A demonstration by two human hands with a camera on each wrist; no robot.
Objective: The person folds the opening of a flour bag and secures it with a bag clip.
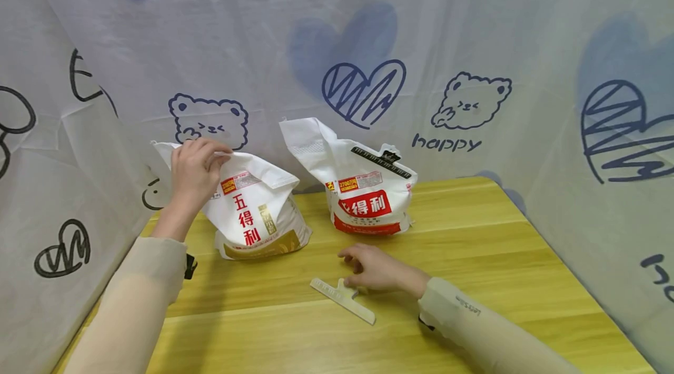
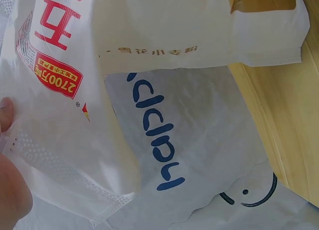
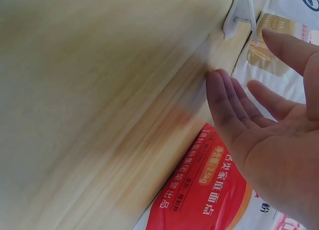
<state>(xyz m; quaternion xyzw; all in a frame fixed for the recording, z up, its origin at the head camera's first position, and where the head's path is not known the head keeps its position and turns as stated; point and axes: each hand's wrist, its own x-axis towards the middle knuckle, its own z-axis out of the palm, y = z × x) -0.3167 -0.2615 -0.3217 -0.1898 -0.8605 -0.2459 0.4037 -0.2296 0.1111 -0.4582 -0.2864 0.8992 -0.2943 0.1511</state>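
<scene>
My left hand [image 1: 198, 172] pinches the loose top edge of a white flour bag [image 1: 279, 201] with red lettering and a gold band. The left wrist view shows a thumb and a fingertip at the white plastic of this flour bag [image 2: 55, 110]. Beside the near side of the bags, a white sealing clip [image 1: 342, 299] lies flat on the table. Over the clip's handle hovers my right hand [image 1: 381, 271], fingers loosely bent. In the right wrist view, thumb and fingers are spread apart with nothing between them, near the clip [image 3: 239, 15].
A second flour bag [image 1: 371, 222] with a red label stands to the right, a black clip [image 1: 379, 161] across its folded top. Both bags stand on a wooden table [image 1: 474, 257]. White cloth [image 1: 526, 40] with heart and bear drawings hangs behind and at the sides.
</scene>
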